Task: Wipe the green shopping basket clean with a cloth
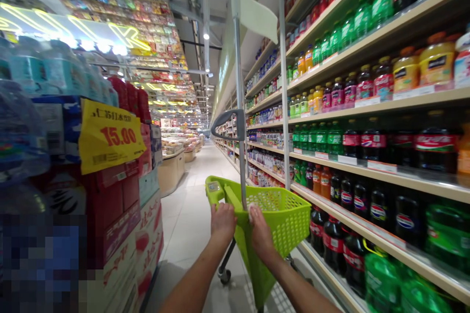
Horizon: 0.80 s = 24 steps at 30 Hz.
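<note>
A lime-green plastic shopping cart [282, 222] with a perforated basket stands in the aisle right in front of me. My left hand [222, 222] is closed over the near rim of the cart, left of a grey pole [239, 83]. To the right of that pole, my right hand [261, 232] rests against the cart's near side. Something white, like a cloth or tissue [251, 209], shows at its fingertips; most of it is hidden. The pole rises from the cart with a grey loop handle [229, 125] partway up and a pale flag [257, 10] on top.
Shelves [382, 171] of soda and juice bottles run close along the right. On the left stand stacked drink cartons [121, 215] with a yellow price sign [112, 137]. The tiled aisle floor [194, 176] leads ahead past display counters [171, 171]. The lower left corner is pixelated.
</note>
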Each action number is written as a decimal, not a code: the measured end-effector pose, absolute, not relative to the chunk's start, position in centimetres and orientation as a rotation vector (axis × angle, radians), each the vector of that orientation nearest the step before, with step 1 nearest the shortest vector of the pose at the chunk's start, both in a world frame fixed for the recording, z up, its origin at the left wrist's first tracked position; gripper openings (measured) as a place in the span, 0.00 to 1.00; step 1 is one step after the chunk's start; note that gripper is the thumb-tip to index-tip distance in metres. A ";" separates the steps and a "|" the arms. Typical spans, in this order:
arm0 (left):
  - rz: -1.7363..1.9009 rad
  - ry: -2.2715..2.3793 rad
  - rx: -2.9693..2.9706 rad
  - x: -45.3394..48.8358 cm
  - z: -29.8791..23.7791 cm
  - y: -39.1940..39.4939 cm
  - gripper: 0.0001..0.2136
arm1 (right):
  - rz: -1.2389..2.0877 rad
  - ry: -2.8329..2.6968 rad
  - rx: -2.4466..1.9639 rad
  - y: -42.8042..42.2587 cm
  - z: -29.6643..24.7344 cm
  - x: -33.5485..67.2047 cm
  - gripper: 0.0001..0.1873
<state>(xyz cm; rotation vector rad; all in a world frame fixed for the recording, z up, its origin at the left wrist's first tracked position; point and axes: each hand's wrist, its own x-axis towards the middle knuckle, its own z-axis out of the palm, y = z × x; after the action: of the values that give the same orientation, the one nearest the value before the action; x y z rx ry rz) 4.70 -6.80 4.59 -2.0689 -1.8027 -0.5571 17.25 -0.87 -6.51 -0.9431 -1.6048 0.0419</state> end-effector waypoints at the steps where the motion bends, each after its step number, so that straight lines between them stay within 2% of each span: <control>1: -0.565 -1.798 -2.085 5.2 4.5 -6.8 0.11 | 0.114 -1.571 -0.910 -1.5 -6.2 17.2 0.25; 5: -0.590 -1.708 -2.271 5.2 4.5 -6.6 0.19 | 0.322 -1.383 -0.819 -2.9 -5.3 18.5 0.20; 10: -0.647 -1.783 -2.407 3.9 4.0 -5.5 0.34 | 0.098 -1.524 -0.799 -4.0 -3.8 19.4 0.21; 14: -0.641 -1.693 -2.454 5.2 3.4 -5.9 0.35 | -0.053 -1.643 -0.784 -4.4 -1.8 19.6 0.24; 19: -0.599 -1.494 -2.581 5.7 3.3 -7.0 0.35 | -0.091 -1.666 -0.878 -3.0 -0.1 23.5 0.23; 24: -0.650 -1.882 -2.181 3.5 3.5 -5.7 0.35 | -0.115 -1.683 -0.927 -4.4 0.6 23.0 0.24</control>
<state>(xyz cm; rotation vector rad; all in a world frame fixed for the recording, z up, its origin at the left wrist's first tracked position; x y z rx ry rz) 3.49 -5.67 3.53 -2.1811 -1.8819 -0.6502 22.97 -4.37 0.60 -0.9267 -1.6830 -0.1151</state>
